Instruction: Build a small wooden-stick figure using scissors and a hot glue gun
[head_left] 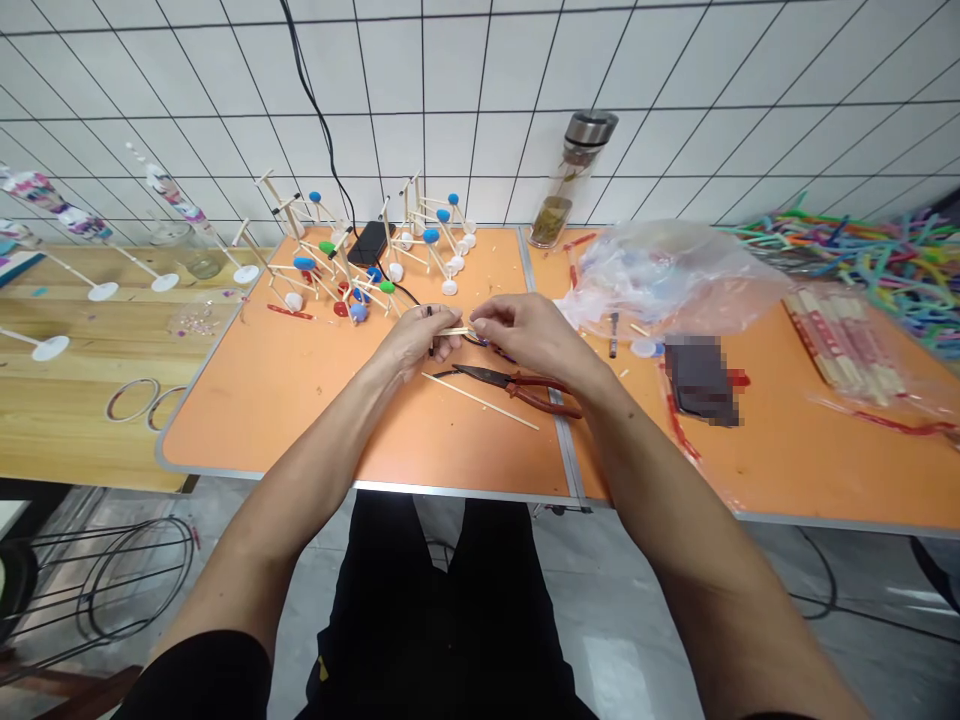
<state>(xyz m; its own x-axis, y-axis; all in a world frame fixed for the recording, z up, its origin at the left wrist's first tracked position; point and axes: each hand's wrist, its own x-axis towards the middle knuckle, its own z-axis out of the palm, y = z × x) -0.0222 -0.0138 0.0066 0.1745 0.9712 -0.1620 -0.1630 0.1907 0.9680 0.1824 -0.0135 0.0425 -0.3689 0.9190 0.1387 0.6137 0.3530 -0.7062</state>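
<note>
Over the orange table (360,420), my left hand (412,338) is closed on short pale wooden sticks (452,331). A thin dark piece shows by its fingers; its kind is unclear. My right hand (529,328) pinches at the right end of the same sticks, its fingertips close to the left ones. How many sticks there are and how they join cannot be made out. Just below my hands lie long-nose pliers (517,384) with red-brown handles, jaws pointing left. A longer loose wooden stick (484,402) lies slantwise in front of them.
Several stick frames (430,262) with blue, green, red and white round parts stand at the back left, near a black phone (371,243). A glass bottle (555,205) stands by the wall. Plastic bags (667,275), a dark pixelated object (701,380) and packed sticks (844,340) lie right.
</note>
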